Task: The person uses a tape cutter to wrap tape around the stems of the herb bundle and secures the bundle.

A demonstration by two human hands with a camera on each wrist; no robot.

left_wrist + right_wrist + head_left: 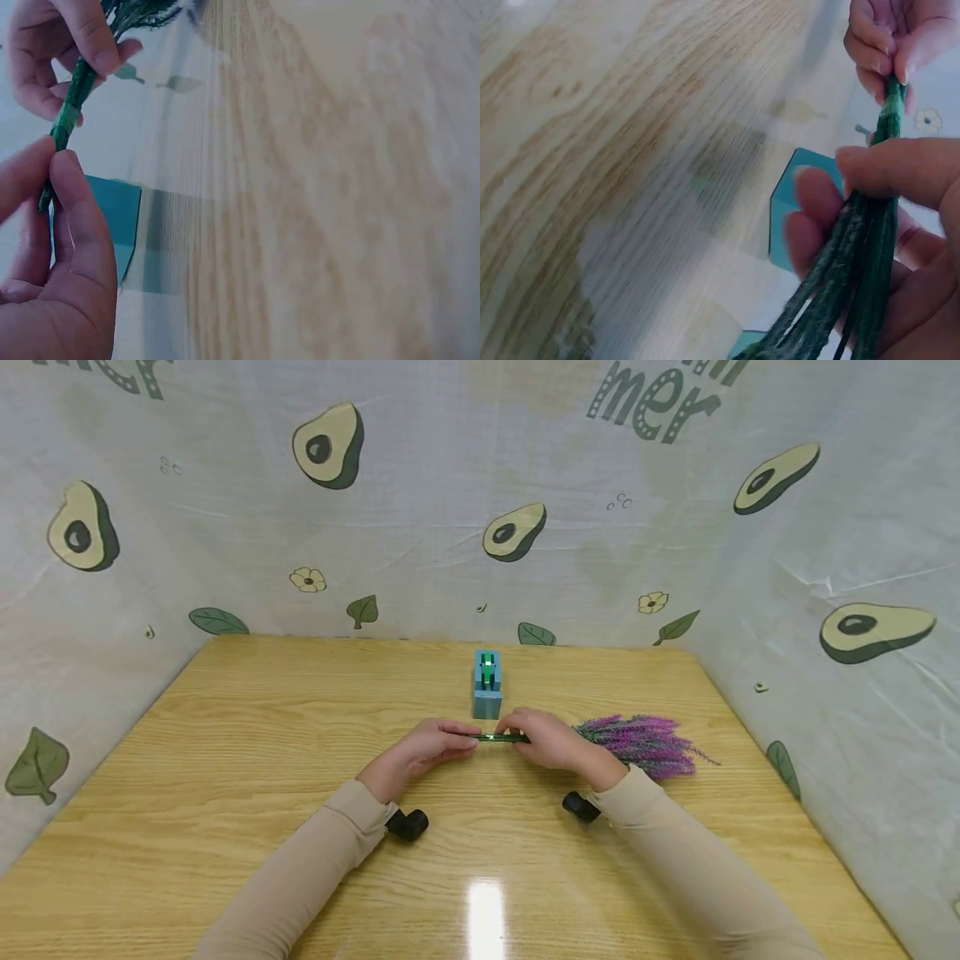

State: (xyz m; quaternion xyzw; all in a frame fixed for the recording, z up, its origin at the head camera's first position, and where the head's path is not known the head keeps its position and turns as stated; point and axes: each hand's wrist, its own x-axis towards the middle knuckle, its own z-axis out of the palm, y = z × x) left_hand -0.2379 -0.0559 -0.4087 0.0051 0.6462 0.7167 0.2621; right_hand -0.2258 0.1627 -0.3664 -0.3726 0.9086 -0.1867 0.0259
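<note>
A bunch of lavender with purple heads and green stems is held level between both hands, flowers to the right. My left hand pinches the stem ends between thumb and fingertips, as the left wrist view shows. Nearer the flowers, my right hand grips the gathered stems with thumb and fingers. Between the hands, a shiny light green band of tape wraps the stems. Just beyond them stands a blue tape dispenser with a green tape roll in it.
The wooden table carries the dispenser near its back middle. A pale cloth printed with avocados and leaves hangs behind and along both sides. Black wrist cameras sit under both beige sleeves.
</note>
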